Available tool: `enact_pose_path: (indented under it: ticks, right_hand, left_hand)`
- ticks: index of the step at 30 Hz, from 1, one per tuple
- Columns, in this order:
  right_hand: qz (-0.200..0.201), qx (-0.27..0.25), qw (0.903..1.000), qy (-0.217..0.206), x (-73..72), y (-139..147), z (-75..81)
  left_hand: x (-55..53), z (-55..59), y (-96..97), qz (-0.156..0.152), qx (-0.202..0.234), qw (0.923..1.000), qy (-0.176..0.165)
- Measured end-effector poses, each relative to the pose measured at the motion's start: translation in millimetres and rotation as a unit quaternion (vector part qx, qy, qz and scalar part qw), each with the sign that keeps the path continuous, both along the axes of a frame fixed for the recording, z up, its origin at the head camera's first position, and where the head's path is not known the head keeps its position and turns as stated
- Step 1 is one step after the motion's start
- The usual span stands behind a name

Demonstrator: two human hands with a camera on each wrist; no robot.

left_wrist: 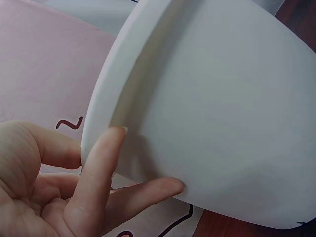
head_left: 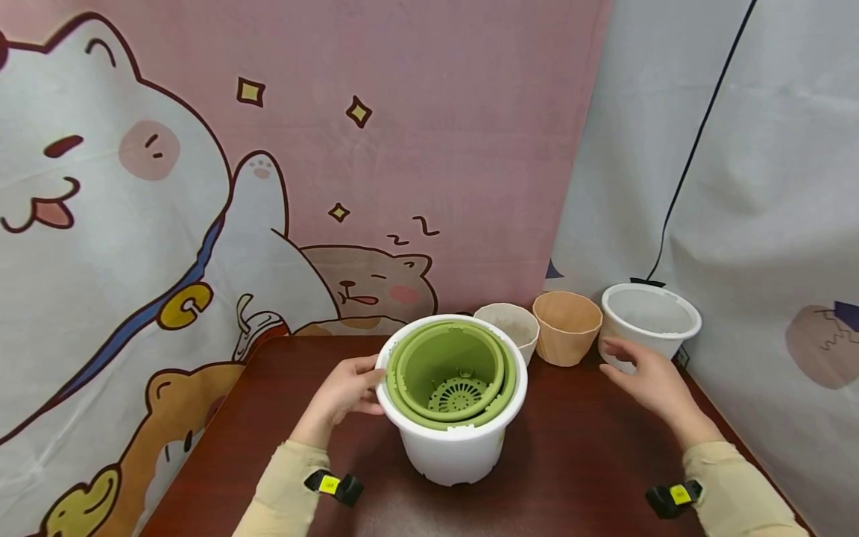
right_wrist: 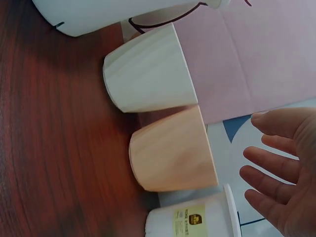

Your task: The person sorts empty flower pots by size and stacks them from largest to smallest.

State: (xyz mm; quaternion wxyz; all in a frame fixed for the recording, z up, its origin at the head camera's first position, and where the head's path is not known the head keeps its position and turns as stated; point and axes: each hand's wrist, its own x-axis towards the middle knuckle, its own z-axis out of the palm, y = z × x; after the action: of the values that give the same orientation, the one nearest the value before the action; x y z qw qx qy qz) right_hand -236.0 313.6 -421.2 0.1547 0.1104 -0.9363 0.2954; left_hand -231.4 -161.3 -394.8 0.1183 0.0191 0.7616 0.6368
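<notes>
In the head view my left hand [head_left: 344, 394] pinches the left rim of a large white plastic flower pot [head_left: 452, 453]. Two green pots sit nested in it; the inner green pot [head_left: 446, 358] has a slotted bottom. The left wrist view shows fingertips [left_wrist: 118, 138] against the white pot's [left_wrist: 227, 113] lip and side wall. My right hand [head_left: 647, 377] hovers with spread fingers near another white pot [head_left: 624, 341] at the back right. In the right wrist view, nothing is in the right hand [right_wrist: 281, 168], and that pot carries a yellow label [right_wrist: 190, 220].
A small off-white pot [head_left: 526, 343] and a peach pot [head_left: 567, 347] stand along the back of the dark red wooden table [head_left: 557, 455]. Behind them hangs a printed pink and white cloth [head_left: 470, 149]. A black cable [head_left: 698, 142] runs down the white cloth at the right.
</notes>
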Motion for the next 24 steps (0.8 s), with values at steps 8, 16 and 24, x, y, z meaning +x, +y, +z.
enact_pose_path:
  ticks: [8, 16, 24]
  right_hand:
    - [-0.005, 0.006, 0.9999, 0.009, -0.8, 11.4, -5.5]
    - [-0.009, 0.013, 0.9996, 0.023, -2.9, 22.9, -8.5]
    - [-0.029, 0.041, 0.9982, 0.031, -11.7, 37.2, -12.1]
  left_hand:
    - [1.2, 1.6, 0.7, 0.001, -0.002, 1.0000, 0.001]
    - [0.6, 0.8, -0.1, -0.002, -0.002, 1.0000, 0.001]
    - [0.5, 0.8, -0.2, -0.003, -0.001, 1.0000, 0.001]
